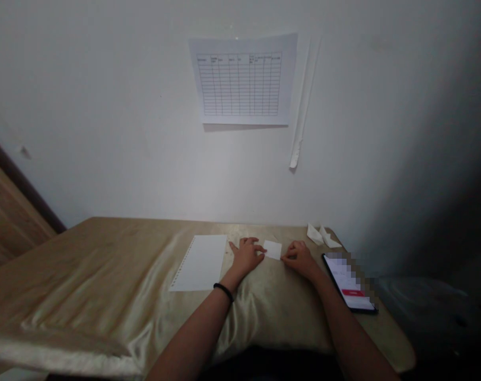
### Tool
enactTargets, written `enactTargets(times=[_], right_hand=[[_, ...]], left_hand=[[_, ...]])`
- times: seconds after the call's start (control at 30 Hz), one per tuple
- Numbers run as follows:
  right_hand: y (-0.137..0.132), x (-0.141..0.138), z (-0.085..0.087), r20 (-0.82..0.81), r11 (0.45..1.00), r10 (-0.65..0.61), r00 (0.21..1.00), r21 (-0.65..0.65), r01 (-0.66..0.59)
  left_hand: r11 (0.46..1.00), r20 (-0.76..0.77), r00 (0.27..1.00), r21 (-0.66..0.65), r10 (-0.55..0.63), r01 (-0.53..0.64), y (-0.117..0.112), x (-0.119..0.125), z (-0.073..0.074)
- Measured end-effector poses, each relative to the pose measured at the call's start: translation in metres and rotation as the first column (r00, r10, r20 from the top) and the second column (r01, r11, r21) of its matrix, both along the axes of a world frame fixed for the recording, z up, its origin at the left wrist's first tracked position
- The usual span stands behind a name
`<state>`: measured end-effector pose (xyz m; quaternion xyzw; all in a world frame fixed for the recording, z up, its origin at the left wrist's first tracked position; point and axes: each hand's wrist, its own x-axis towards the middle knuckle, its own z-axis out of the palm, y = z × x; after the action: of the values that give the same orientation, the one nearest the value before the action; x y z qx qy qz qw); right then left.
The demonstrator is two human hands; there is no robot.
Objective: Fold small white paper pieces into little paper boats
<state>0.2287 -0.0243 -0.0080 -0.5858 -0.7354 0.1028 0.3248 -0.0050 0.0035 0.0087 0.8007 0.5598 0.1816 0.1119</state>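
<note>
A small white square of paper (272, 250) lies between my two hands on the cloth-covered table. My left hand (247, 254), with a black band at the wrist, rests at its left edge; the fingers are spread and one fingertip touches the paper. On the other side, my right hand (299, 256) is closed in a pinch at the paper's lower right corner. To the left of my left hand lies a blank sheet (202, 262) with a perforated edge.
Folded white paper boats (323, 236) stand at the table's back right corner. A phone (350, 286) with a lit screen lies near the right edge. The shiny tablecloth (117, 275) is wrinkled. A printed chart (244, 82) hangs on the wall behind.
</note>
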Motion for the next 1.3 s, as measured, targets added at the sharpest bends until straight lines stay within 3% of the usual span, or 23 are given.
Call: enactTargets(times=[0.27, 0.43, 0.9, 1.3], right_hand=[[0.003, 0.0, -0.002, -0.037, 0.999, 0.024, 0.999, 0.039, -0.023], [0.002, -0.002, -0.003, -0.052, 0.998, 0.054, 0.997, -0.022, -0.056], [0.007, -0.004, 0.004, 0.116, 0.994, -0.082, 0.99, -0.061, 0.09], [0.021, -0.003, -0.001, 0.167, 0.973, -0.23, 0.959, 0.002, 0.233]], left_hand=[[0.998, 0.03, 0.998, -0.001, 0.059, -0.059, 0.0, 0.004, 0.002], [0.998, 0.018, 0.999, 0.037, 0.052, -0.052, 0.0, 0.004, 0.0], [0.999, -0.033, 0.998, -0.011, 0.051, -0.052, 0.004, 0.002, 0.001], [0.998, -0.019, 0.999, -0.041, 0.04, -0.041, 0.006, 0.001, 0.0]])
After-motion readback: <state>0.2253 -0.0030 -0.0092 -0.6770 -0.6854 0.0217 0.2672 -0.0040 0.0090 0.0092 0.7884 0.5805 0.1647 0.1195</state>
